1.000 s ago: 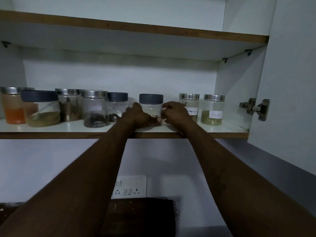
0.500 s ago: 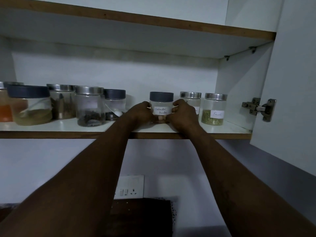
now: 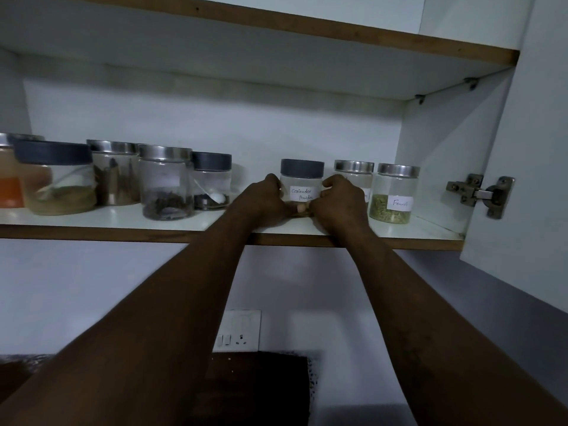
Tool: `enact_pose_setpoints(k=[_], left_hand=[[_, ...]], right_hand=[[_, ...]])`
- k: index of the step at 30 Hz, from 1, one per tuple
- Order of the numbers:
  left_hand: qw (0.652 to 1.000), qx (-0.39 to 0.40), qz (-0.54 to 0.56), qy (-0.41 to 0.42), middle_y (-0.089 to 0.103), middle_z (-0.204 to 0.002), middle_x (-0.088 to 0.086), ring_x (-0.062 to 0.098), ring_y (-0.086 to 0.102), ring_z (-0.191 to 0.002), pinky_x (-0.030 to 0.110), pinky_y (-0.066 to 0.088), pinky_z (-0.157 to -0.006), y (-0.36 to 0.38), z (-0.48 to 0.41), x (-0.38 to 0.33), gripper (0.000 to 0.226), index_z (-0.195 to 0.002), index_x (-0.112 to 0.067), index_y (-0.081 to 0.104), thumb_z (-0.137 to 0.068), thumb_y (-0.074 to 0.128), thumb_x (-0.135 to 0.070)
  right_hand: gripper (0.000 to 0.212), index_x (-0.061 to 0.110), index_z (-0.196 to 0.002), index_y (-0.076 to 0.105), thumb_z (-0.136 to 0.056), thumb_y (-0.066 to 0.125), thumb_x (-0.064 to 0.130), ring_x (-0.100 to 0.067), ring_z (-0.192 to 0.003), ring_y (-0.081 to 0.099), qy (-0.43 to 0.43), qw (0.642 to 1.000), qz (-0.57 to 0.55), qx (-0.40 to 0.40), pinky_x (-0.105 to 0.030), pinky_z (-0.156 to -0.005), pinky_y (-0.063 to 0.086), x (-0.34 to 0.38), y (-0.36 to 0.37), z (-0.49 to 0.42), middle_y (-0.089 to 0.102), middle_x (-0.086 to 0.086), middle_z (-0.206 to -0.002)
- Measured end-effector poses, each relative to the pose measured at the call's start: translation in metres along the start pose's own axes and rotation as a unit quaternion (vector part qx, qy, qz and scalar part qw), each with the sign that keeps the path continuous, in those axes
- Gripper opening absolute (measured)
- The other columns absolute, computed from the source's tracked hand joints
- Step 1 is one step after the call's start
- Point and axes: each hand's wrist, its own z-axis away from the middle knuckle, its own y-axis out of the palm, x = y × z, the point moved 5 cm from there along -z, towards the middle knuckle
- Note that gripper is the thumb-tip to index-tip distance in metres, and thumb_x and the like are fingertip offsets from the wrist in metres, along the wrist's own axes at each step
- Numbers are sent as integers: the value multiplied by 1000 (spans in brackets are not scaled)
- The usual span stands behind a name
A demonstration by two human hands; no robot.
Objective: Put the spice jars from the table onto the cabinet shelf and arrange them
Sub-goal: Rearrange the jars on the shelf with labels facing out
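A clear jar with a dark grey lid and a "Coriander Powder" label [image 3: 301,186] stands on the white cabinet shelf [image 3: 123,221]. My left hand [image 3: 261,201] grips its left side and my right hand [image 3: 338,199] grips its right side, fingers curled round it. Right of it stand a steel-lidded jar [image 3: 355,173], partly hidden by my right hand, and a "Fennel" jar [image 3: 393,195] of green seeds. To the left is a row of several jars, among them a dark-lidded jar with a spoon [image 3: 212,179] and a steel-lidded jar of dark spice [image 3: 166,182].
The open cabinet door [image 3: 522,149] with its metal hinge [image 3: 482,193] stands at the right. An upper shelf [image 3: 276,29] hangs overhead. Below, a wall socket [image 3: 238,332] sits above a dark table surface [image 3: 255,388].
The coriander jar has shifted right toward the steel-lidded jars and been turned so its label faces me. Both hands stayed on it.
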Motion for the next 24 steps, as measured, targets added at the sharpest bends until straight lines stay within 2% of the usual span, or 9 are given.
enact_pose_setpoints(k=[3, 8, 12, 18, 21, 24], left_hand=[[1000, 0, -15, 6, 59, -139, 6, 25, 59, -121, 33, 48, -91, 1, 1, -2, 95, -140, -15, 44, -71, 78, -70], [1000, -1, -22, 10, 59, -141, 6, 26, 59, -122, 36, 49, -97, 1, 2, -3, 96, -142, -14, 43, -71, 76, -71], [1000, 0, -29, 4, 61, -139, 4, 25, 60, -121, 34, 49, -95, 1, 2, -3, 100, -143, -16, 43, -69, 75, -75], [998, 10, -52, -23, 63, -137, 4, 26, 60, -122, 36, 50, -93, -3, 10, -2, 109, -143, -18, 41, -62, 72, -84], [996, 11, -75, -39, 64, -134, 6, 26, 60, -120, 35, 48, -91, -6, 10, -1, 100, -140, -15, 45, -67, 77, -75], [993, 4, -105, -48, 69, -125, 7, 26, 63, -113, 36, 51, -91, -13, 15, -1, 81, -127, -10, 61, -72, 79, -67]], right_hand=[[49, 13, -119, 61, -75, 80, 24, -25, -108, 63, 8, 1000, 5, -8, -32, -86, 50, -1, -1, 1, 68, -8, -117], [49, 12, -118, 60, -75, 79, 26, -27, -108, 63, 13, 1000, 20, -19, -33, -86, 51, 1, -2, 3, 68, -9, -116], [50, 12, -117, 59, -75, 80, 27, -28, -106, 63, 10, 999, 28, -25, -31, -81, 48, 3, -5, 7, 68, -10, -114], [47, 10, -113, 57, -73, 81, 21, -28, -103, 64, 11, 999, 35, -38, -34, -81, 52, 7, -9, 12, 68, -10, -110], [37, 8, -107, 61, -74, 76, 18, -29, -100, 65, 15, 999, 28, -34, -37, -84, 55, 7, -10, 14, 69, -11, -106], [28, 7, -101, 66, -76, 71, 18, -28, -97, 65, 10, 999, 31, -33, -32, -81, 53, 6, -10, 13, 70, -11, -101]])
